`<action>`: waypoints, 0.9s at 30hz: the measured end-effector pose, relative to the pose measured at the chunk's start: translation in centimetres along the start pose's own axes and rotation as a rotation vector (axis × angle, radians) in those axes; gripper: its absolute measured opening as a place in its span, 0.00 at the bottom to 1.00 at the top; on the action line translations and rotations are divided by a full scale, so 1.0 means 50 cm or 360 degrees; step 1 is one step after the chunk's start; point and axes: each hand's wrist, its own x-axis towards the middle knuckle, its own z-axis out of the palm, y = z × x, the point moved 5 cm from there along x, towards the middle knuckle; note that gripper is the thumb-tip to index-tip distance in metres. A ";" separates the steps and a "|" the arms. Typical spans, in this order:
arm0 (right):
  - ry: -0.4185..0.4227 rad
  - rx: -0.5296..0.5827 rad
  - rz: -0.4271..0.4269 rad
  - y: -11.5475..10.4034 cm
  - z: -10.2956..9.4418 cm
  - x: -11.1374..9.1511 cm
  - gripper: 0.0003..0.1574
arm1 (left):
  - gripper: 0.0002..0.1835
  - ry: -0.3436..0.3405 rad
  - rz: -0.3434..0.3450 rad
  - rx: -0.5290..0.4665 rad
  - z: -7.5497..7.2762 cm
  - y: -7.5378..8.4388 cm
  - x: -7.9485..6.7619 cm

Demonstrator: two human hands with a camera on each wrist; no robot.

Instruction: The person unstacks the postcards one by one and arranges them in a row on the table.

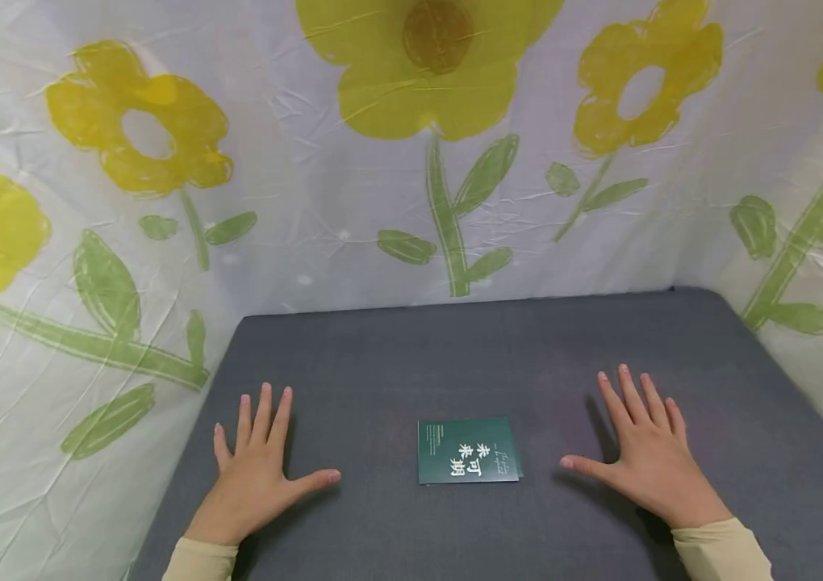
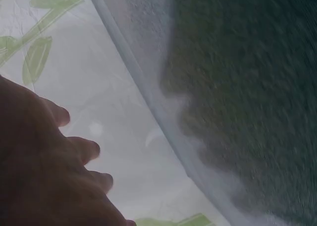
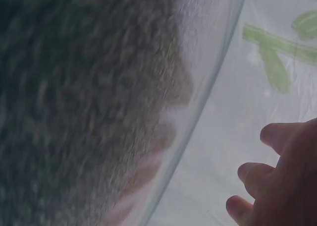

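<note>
A dark green card or thin booklet with white Chinese characters lies flat on the grey table, a second green edge showing beneath its right side. To its left, my left hand is spread with fingers straight and thumb pointing toward the card. My right hand is spread likewise on the other side, its thumb also toward the card. Neither hand touches it, and both hold nothing. In the left wrist view, the left hand shows dark at the lower left; the right wrist view has the right hand at the lower right.
The dark grey table has rounded far corners. A white curtain printed with yellow flowers and green stems hangs behind it and along both sides. Light sleeves cover both wrists.
</note>
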 end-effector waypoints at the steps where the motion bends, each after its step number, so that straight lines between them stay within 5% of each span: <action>1: -0.0001 0.0003 -0.0009 -0.003 0.002 0.001 0.86 | 0.74 0.0001 0.0012 -0.0009 0.001 0.004 0.001; 17: -0.0081 0.0029 -0.0173 -0.090 0.049 0.038 0.85 | 0.77 0.0034 0.0339 -0.0060 0.043 0.144 0.029; 27: -0.0073 0.0028 -0.0396 -0.153 0.079 0.055 0.84 | 0.79 -0.0120 0.0529 -0.0103 0.079 0.227 0.059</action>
